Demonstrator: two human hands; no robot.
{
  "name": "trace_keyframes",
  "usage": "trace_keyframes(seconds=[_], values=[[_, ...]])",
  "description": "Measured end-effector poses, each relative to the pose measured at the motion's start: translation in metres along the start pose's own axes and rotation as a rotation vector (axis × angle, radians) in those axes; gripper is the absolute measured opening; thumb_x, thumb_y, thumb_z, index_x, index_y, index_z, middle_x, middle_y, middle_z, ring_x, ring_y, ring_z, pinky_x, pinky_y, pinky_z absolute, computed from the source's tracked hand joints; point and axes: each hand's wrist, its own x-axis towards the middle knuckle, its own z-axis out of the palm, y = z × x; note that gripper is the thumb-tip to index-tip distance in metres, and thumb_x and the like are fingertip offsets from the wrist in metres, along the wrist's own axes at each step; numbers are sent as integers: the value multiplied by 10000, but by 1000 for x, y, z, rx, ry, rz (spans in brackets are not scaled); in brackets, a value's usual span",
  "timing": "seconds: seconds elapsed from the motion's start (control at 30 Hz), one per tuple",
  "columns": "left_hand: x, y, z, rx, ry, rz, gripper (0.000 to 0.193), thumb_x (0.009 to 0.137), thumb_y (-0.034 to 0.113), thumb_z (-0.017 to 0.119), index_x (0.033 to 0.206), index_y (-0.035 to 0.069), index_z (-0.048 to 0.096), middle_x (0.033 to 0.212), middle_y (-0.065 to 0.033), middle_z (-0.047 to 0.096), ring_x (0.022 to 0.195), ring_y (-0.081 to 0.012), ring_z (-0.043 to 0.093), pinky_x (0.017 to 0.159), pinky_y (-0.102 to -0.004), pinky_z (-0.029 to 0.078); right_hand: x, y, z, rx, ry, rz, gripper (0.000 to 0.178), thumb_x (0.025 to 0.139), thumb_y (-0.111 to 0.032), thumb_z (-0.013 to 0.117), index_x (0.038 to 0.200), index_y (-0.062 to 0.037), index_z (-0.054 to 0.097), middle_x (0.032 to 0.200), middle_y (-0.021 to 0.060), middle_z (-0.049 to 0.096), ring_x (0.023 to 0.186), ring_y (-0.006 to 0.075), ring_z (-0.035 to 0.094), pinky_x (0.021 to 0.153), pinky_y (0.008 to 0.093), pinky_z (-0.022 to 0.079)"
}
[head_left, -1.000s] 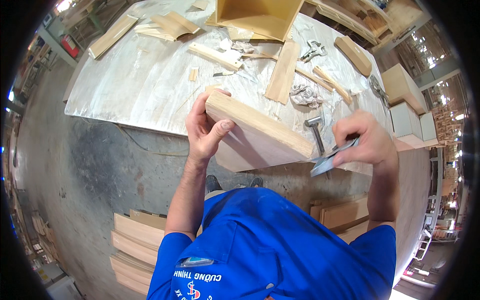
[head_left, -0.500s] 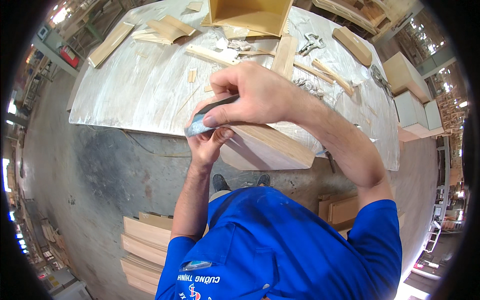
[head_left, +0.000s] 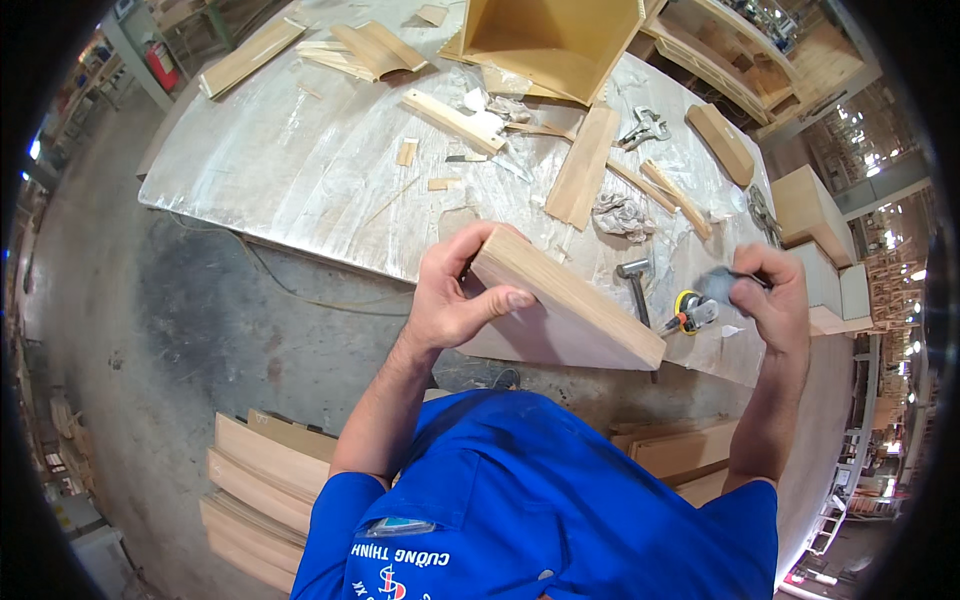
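Observation:
My left hand (head_left: pixel 448 298) grips the upper left end of a thick pale wooden panel (head_left: pixel 570 312), thumb on its near face and fingers behind. The panel stands tilted at the near table edge, its long narrow edge facing up. Apart from it, over the right side of the table, my right hand (head_left: pixel 780 300) is closed on a folded grey-blue sheet of sandpaper (head_left: pixel 717 284), blurred by motion. Just below the sandpaper lies a small power sander with a yellow-rimmed pad (head_left: pixel 688 312). A hammer (head_left: pixel 636 285) rests between the panel and the sander.
On the plastic-covered table (head_left: pixel 300 180) lie wood strips (head_left: pixel 583 168), a knife (head_left: pixel 468 158), a metal clamp (head_left: pixel 645 128) and crumpled plastic (head_left: pixel 622 215). An open wooden box (head_left: pixel 550 50) stands at the back. Stacked boards (head_left: pixel 262 470) lie on the floor, lower left.
My right hand has left the panel's left end and swung far right with the sandpaper. My left hand now grips the panel alone. The view has shifted, showing the sander and hammer.

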Motion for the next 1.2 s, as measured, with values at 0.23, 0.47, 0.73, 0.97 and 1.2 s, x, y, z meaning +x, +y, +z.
trace_keyframes(seconds=[0.23, 0.47, 0.73, 0.97, 1.2], values=[[-3, 0, 16, 11, -66, 65, 432, 763, 155, 962, 1087, -21, 737, 970, -94, 766, 929, -138, 719, 814, -312, 577, 48, -64, 82, -233, -38, -65, 135, 932, -90, 790, 888, -10, 691, 803, -11, 658, 758, 49, 571, 683, 240, 454], [0, -5, 30, 81, 56, 173, 417, 761, 179, 955, 1077, 9, 744, 895, -115, 722, 799, -207, 701, 717, -326, 557, 55, -101, 113, -370, 88, -72, 139, 949, -107, 764, 959, 10, 691, 828, 19, 684, 776, 57, 584, 698, 247, 465], [2, -12, 24, 111, 97, 257, 435, 784, 207, 936, 1120, 17, 734, 858, -114, 675, 715, -236, 646, 644, -352, 516, 48, -122, 131, -600, 47, -201, 169, 886, -105, 832, 945, 0, 714, 775, 47, 674, 679, 107, 594, 640, 255, 472], [4, -12, 24, 75, 96, 266, 438, 790, 207, 934, 1144, 36, 741, 857, -103, 676, 701, -206, 641, 623, -333, 507, 53, -124, 147, -708, -35, -210, 207, 848, -82, 854, 985, -10, 716, 730, 37, 631, 604, 82, 533, 567, 256, 425], [2, -24, 32, 17, 82, 284, 371, 787, 193, 939, 1079, 44, 766, 845, -86, 690, 703, -188, 649, 624, -322, 506, 66, -109, 166, -824, -186, -489, 244, 833, -27, 823, 1054, -6, 720, 721, 95, 624, 529, 197, 545, 516, 317, 413]])
